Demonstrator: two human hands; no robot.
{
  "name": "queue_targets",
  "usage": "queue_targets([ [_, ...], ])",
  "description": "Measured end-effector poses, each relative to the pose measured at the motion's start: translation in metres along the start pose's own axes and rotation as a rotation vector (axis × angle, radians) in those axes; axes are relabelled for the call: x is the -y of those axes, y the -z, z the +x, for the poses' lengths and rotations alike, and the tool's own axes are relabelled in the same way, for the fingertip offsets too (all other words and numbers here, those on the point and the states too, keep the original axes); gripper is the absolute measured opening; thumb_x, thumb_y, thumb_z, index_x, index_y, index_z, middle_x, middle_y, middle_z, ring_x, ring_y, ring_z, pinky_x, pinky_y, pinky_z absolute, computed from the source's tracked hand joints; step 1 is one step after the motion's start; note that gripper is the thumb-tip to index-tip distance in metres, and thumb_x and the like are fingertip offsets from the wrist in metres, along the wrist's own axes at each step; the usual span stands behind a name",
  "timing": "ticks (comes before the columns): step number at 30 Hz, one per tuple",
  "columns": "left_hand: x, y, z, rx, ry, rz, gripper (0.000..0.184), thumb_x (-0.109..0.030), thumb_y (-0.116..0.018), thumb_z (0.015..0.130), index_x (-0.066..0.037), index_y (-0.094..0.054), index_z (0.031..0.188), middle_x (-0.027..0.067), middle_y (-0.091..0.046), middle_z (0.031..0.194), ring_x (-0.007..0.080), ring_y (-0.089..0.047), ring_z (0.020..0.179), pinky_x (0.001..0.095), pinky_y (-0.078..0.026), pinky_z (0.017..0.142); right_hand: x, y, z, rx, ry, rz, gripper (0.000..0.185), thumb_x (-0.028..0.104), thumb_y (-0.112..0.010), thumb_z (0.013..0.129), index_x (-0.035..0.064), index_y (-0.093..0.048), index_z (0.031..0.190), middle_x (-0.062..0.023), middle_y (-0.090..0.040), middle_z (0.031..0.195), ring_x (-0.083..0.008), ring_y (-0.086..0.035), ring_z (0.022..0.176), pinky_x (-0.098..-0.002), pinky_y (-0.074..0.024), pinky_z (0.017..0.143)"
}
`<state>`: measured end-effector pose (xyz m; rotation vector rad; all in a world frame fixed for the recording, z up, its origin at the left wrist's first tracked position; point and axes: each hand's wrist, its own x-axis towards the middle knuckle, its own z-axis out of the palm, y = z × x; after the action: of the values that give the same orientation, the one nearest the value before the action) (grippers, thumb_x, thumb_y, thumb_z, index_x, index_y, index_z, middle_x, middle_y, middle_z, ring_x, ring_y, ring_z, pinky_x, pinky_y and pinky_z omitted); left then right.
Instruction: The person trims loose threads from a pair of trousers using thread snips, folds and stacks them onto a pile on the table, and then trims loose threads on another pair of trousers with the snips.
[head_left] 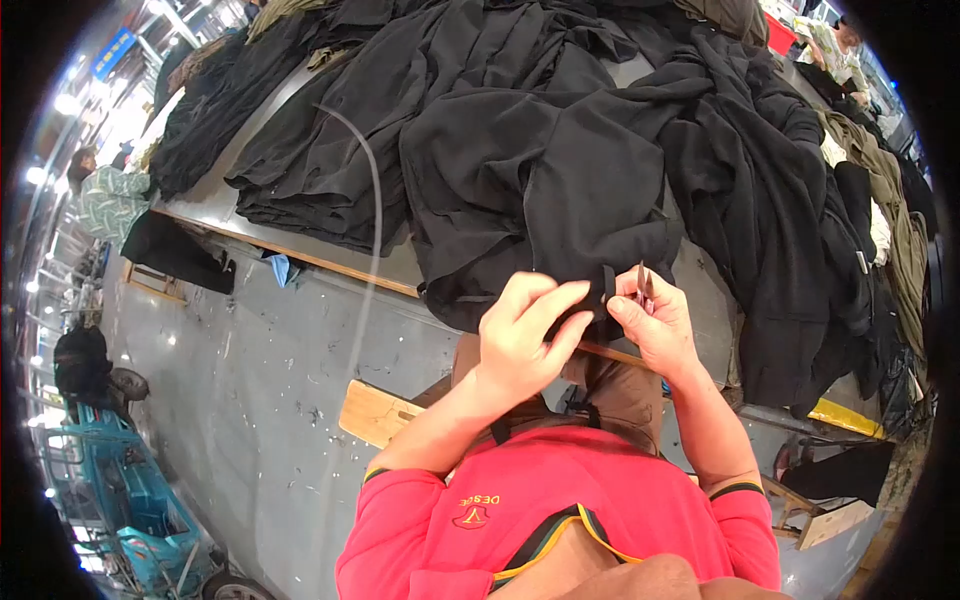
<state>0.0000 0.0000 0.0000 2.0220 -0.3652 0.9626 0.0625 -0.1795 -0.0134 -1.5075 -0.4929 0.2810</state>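
My right hand (660, 325) is closed around a pair of small thread snips (645, 287), their pointed blades facing up and away from me. My left hand (525, 330) is beside it, fingers bent, with the thumb and index finger apart and dark cloth showing between them. Both hands are over the near edge of a black garment (590, 180), which hangs over the table edge toward my lap. A narrow black strip of cloth (608, 283) stands up between the hands. Any contact of the left fingertips with the cloth is hard to make out.
Heaped black garments (330, 150) cover much of the metal table (400, 262), with more (760, 200) at the right. A wooden bench (372, 412) is by my left side. A teal cart (150, 545) stands at lower left. A person (112, 200) is at far left.
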Motion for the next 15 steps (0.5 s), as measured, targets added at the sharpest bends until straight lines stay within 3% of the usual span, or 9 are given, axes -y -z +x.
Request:
queue_targets([
  [5,0.015,-0.019,0.015,0.114,-0.082,0.105,0.022,-0.007,-0.077,0.067,-0.004,-0.067,0.087,0.0058,-0.053,0.077,0.0157,-0.055,0.061,0.0273,-0.045,0.052,-0.004,0.007,0.004,-0.006,-0.141,0.334,0.011,0.012,-0.069,0.083,0.0055,-0.060,0.086,0.0073,-0.049,0.065,-0.0007,-0.037,0.050,-0.0178,-0.0273,0.043],
  [8,0.025,-0.026,0.010,0.141,-0.099,0.141,0.015,-0.005,-0.073,0.070,-0.004,-0.065,0.081,0.0060,-0.053,0.074,0.0170,-0.056,0.062,0.0285,-0.046,0.053,-0.010,0.005,-0.001,-0.009,-0.135,0.346,0.011,0.012,-0.069,0.083,0.0049,-0.061,0.087,0.0065,-0.049,0.062,-0.0001,-0.035,0.047,-0.0173,-0.0245,0.040],
  [11,0.024,-0.026,0.009,0.123,-0.049,0.028,0.011,-0.002,-0.071,0.071,-0.004,-0.062,0.078,0.0069,-0.053,0.072,0.0183,-0.055,0.061,0.0290,-0.045,0.052,-0.012,0.005,-0.004,-0.010,-0.169,0.450,0.012,0.012,-0.069,0.083,0.0042,-0.062,0.089,0.0058,-0.050,0.063,-0.0004,-0.036,0.047,-0.0175,-0.0259,0.041],
  [15,0.023,-0.017,0.001,0.169,0.302,-0.349,0.011,-0.008,-0.066,0.082,-0.002,-0.059,0.076,0.0025,-0.051,0.074,0.0104,-0.048,0.059,0.0230,-0.039,0.055,0.000,0.003,-0.008,-0.014,-0.140,0.390,0.012,0.012,-0.067,0.085,0.0029,-0.061,0.091,0.0048,-0.052,0.066,-0.0014,-0.039,0.051,-0.0174,-0.0294,0.045],
])
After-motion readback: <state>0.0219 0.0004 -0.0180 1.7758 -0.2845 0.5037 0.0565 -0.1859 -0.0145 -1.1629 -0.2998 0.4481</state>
